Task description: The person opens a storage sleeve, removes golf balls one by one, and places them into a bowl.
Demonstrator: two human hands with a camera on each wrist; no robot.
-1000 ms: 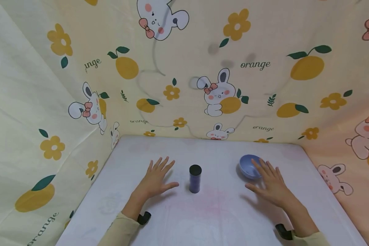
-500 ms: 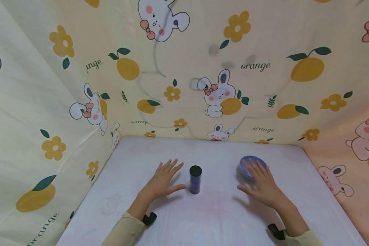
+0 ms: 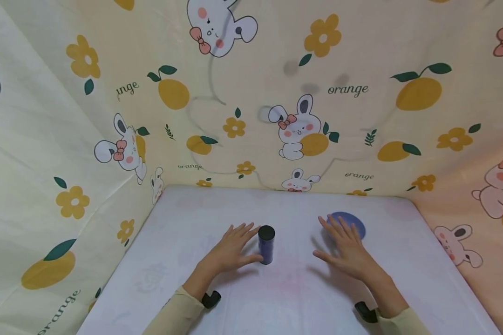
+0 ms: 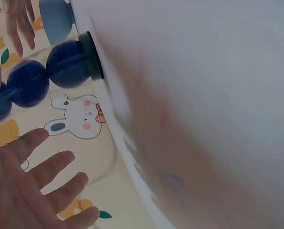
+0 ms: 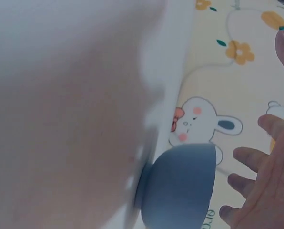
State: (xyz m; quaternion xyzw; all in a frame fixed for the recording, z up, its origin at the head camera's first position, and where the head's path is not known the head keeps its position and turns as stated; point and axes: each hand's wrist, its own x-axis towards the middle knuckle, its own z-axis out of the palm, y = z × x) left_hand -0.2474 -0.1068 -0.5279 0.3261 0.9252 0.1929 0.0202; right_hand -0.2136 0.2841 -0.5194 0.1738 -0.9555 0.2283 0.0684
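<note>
An upright dark blue object (image 3: 266,251) with a black top stands near the middle of the table. In the left wrist view it shows as stacked ball-shaped sections (image 4: 27,83) on a dark round base. My left hand (image 3: 230,251) is spread just left of it, thumb and fingertips right at its side in the head view. To the right, my right hand (image 3: 348,253) hovers with fingers spread, overlapping a blue bowl (image 3: 359,225) behind it. The right wrist view shows the bowl (image 5: 180,186) resting upright on its foot, with nothing held in the right hand (image 5: 270,186).
A white table (image 3: 285,298) fills the lower part of the head view. Cloth walls (image 3: 234,70) printed with rabbits and oranges rise behind it and at both sides. Each wrist carries a small black camera mount (image 3: 211,299).
My left hand has moved right, up to the dark blue object. My right hand has moved left and now covers the bowl's near left part. Both objects stay in place.
</note>
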